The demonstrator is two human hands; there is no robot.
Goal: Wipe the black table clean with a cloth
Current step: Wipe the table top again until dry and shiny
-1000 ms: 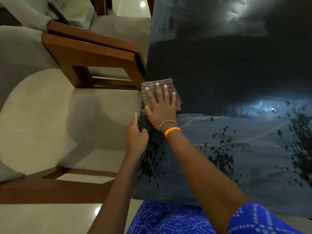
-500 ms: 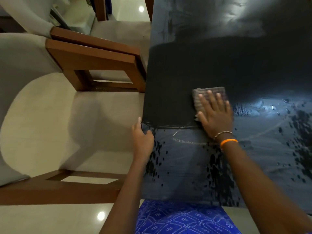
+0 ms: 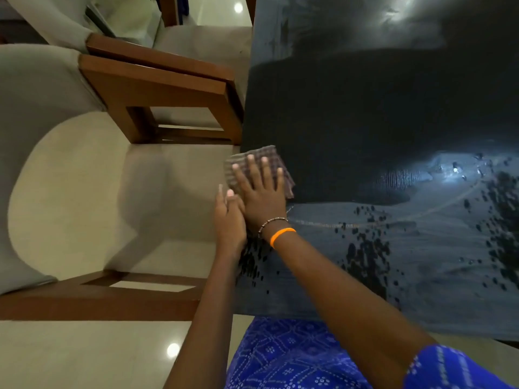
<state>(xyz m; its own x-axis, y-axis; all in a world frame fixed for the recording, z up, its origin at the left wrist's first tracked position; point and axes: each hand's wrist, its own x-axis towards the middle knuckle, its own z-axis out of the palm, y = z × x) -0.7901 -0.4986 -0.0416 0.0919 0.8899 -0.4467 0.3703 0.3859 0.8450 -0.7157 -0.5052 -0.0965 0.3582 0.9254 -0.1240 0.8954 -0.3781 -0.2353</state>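
The black table (image 3: 365, 113) fills the right half of the head view. Its far part is dark and matte; its near part is greyish with dark droplet marks and streaks. A checked grey-brown cloth (image 3: 269, 155) lies at the table's left edge. My right hand (image 3: 261, 192) presses flat on it with straight, spread fingers. My left hand (image 3: 229, 220) rests at the table's left edge just beside the right hand, fingers straight, holding nothing.
A cushioned chair with wooden arms (image 3: 157, 88) stands close against the table's left side, its seat (image 3: 84, 192) below my left hand. A second chair (image 3: 196, 40) stands behind it. Glossy tiled floor (image 3: 84, 355) lies near me.
My right hand swept the cloth from the table's left edge toward the middle, then back to the left edge. The left hand stayed at the edge.
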